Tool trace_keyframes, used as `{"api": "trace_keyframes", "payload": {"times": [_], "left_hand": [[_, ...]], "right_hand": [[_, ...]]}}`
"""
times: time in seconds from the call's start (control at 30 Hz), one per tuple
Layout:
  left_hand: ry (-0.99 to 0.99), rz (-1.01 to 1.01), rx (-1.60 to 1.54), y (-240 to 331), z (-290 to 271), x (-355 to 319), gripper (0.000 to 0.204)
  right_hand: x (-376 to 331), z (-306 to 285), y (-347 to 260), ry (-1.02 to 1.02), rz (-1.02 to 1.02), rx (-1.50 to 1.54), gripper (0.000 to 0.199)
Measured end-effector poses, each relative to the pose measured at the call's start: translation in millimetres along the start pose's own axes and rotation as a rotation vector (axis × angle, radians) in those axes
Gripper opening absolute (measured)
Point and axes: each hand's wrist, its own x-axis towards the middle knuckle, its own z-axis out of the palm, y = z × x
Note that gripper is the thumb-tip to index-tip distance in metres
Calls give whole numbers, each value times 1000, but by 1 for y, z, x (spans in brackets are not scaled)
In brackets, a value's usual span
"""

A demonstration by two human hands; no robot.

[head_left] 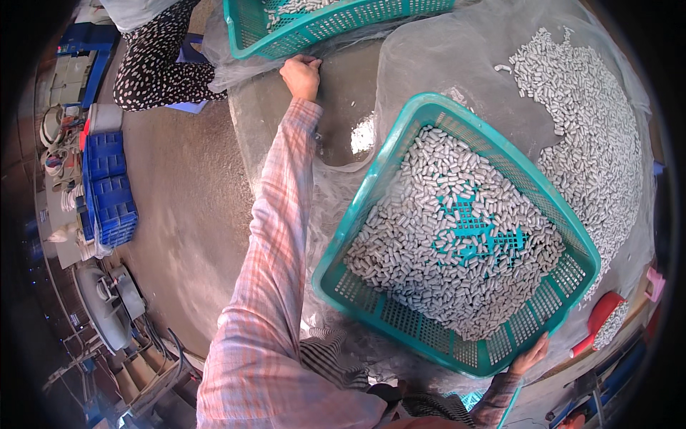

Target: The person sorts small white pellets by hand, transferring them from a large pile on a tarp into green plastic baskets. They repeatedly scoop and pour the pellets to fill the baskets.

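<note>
right hand (530, 354) grips teal basket (400, 323) of grey pellets (429, 229).

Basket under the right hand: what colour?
Teal green basket, perforated walls and floor; right hand grips its rim. Head view.

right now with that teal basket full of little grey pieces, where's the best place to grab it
Grip the teal basket by its thick top rim at two opposite corners, coming in from the sides. The right hand already holds the near corner rim. The walls are slotted mesh, and the load of grey pieces lies spread unevenly, so one corner alone would probably tip it.
</note>
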Motion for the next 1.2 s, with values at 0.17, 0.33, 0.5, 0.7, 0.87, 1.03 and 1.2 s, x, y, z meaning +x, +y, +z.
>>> {"api": "trace_keyframes", "payload": {"times": [0.17,0.33,0.5,0.7,0.87,1.03,1.2], "left_hand": [[-349,-132,-190,-1,-23,-11,20],[-626,-247,-553,31,-46,-52,21],[-456,172,-193,51,-59,-73,24],[-409,294,103,29,-31,-79,13],[-858,85,-396,114,-62,-71,21],[-468,544,-440,118,-90,-51,33],[-702,209,182,-1,-105,-70,16]], "right_hand": [[-1,-2,-5,-22,-91,-177,43],[17,5,-38,57,53,94,34],[30,4,-61,45,398,518,41],[35,5,-68,-8,368,579,35],[39,6,-73,21,337,616,36],[38,7,-73,61,279,529,37],[36,10,-53,25,381,661,39]]}}
